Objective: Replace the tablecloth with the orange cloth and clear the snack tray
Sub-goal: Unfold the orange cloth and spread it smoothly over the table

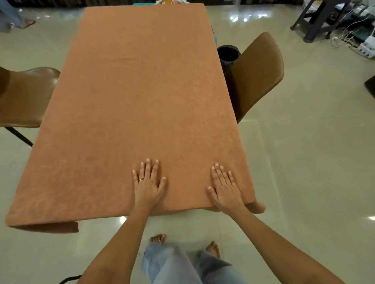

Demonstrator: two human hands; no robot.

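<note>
The orange cloth [138,97] lies spread flat over the whole long table and hangs over its near edge and corners. My left hand [147,183] lies palm down on the cloth near the front edge, fingers straight and spread, a ring on one finger. My right hand [225,187] lies palm down in the same way close to the near right corner. Neither hand holds anything. A strip of blue fabric [214,33] shows under the cloth along the far right edge. Some colourful items [170,2] peek out beyond the far end, too cut off to identify.
A brown chair [257,69] stands at the table's right side and another brown chair [24,95] at its left. A black bin [228,55] sits by the right chair. Cables and power strips [359,38] lie on the floor far right. A person's foot [28,23] is at far left.
</note>
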